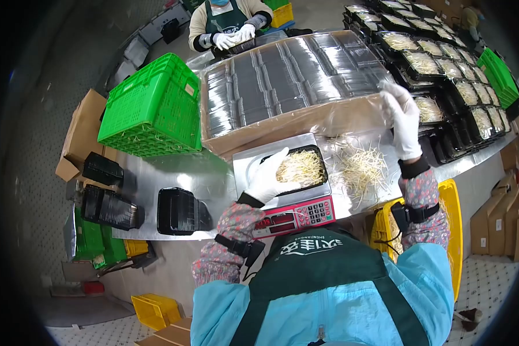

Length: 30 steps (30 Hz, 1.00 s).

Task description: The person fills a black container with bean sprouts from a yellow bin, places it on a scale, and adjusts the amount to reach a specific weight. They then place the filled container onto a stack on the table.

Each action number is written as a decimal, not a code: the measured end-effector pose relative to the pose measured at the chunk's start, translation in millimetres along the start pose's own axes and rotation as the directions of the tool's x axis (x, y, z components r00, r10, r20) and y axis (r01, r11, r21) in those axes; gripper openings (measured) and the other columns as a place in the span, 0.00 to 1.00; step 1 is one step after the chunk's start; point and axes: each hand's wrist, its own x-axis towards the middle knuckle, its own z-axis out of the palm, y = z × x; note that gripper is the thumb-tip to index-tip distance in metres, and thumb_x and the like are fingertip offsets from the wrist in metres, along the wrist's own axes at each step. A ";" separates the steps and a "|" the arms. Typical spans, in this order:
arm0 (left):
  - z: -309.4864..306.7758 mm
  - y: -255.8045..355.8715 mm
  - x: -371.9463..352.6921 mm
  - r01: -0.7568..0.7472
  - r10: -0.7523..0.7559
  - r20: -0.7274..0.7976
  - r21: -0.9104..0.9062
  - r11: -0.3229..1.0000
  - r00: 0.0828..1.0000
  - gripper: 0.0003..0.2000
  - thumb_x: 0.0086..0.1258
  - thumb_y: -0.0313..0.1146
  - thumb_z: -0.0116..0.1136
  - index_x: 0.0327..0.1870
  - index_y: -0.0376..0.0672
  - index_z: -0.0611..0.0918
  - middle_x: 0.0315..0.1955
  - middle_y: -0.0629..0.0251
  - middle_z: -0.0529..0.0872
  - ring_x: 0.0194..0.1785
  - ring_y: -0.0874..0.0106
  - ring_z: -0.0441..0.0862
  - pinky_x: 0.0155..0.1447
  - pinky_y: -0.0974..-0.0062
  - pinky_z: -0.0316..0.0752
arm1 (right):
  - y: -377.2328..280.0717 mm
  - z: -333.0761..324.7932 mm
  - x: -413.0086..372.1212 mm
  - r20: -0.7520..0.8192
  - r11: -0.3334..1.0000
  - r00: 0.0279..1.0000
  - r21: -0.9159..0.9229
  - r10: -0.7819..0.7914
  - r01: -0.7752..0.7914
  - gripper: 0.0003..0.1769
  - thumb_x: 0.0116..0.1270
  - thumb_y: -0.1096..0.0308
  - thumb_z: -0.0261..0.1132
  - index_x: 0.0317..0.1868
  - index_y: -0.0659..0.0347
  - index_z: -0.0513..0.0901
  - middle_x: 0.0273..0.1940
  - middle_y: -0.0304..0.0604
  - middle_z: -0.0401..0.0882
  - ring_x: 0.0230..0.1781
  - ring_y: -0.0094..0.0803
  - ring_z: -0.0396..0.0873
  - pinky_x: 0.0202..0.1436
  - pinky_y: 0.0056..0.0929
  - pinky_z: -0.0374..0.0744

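Observation:
A black plastic tray of bean sprouts (303,168) rests on a digital scale (248,171) with a red keypad panel. My left hand (266,177), in a white glove, grips the tray's left side, thumb at the far edge and fingers over the sprouts. Loose bean sprouts (360,167) lie heaped on the metal table to the right of the scale. Above that heap my right hand (403,118), also gloved, is raised by the right corner of a film-lined cardboard box (305,120). Its fingers are extended and I see nothing held in them.
Stacked black trays (297,72) fill the box. A green crate (155,106) stands left of it; more black trays (176,210) sit nearer. Filled trays (424,63) are piled at right. Across the table, a co-worker's gloved hands (234,38) handle a tray. A yellow bin (452,230) stands below right.

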 end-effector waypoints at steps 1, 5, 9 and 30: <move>-0.1 -4.4 -4.8 -0.003 -0.019 -0.111 -0.195 0.981 0.994 0.51 0.50 0.40 0.80 0.75 0.35 0.63 0.63 0.49 0.77 0.65 0.61 0.75 0.71 0.68 0.68 | 5.4 4.8 -7.2 0.014 1.000 0.999 0.000 0.030 -0.030 0.16 0.72 0.70 0.65 0.58 0.62 0.80 0.44 0.33 0.84 0.30 0.14 0.76 0.30 0.13 0.73; -10.3 3.0 -12.8 -0.111 -0.270 -0.297 -0.834 0.540 0.916 0.38 0.69 0.33 0.64 0.77 0.34 0.58 0.63 0.50 0.76 0.61 0.65 0.78 0.65 0.70 0.74 | 17.0 57.6 -51.2 0.167 0.962 0.953 0.060 0.253 -0.266 0.16 0.72 0.67 0.65 0.57 0.64 0.80 0.42 0.37 0.83 0.34 0.19 0.80 0.36 0.20 0.79; -25.5 7.4 -27.1 -0.210 -0.325 -0.420 -0.827 0.522 0.847 0.24 0.75 0.26 0.52 0.70 0.29 0.65 0.47 0.54 0.84 0.43 0.68 0.85 0.50 0.72 0.82 | 48.8 108.0 -79.0 0.472 0.884 0.819 0.153 0.326 -0.441 0.15 0.74 0.65 0.64 0.56 0.63 0.81 0.41 0.37 0.83 0.39 0.20 0.81 0.43 0.21 0.80; -51.8 -5.5 -88.0 -0.291 -0.678 -0.505 -0.863 0.414 0.534 0.24 0.77 0.30 0.53 0.71 0.36 0.66 0.44 0.62 0.80 0.33 0.77 0.79 0.40 0.79 0.77 | 70.5 113.9 -70.5 0.741 0.819 0.651 -0.470 0.163 0.329 0.17 0.64 0.57 0.69 0.48 0.58 0.89 0.41 0.51 0.87 0.43 0.43 0.85 0.49 0.39 0.81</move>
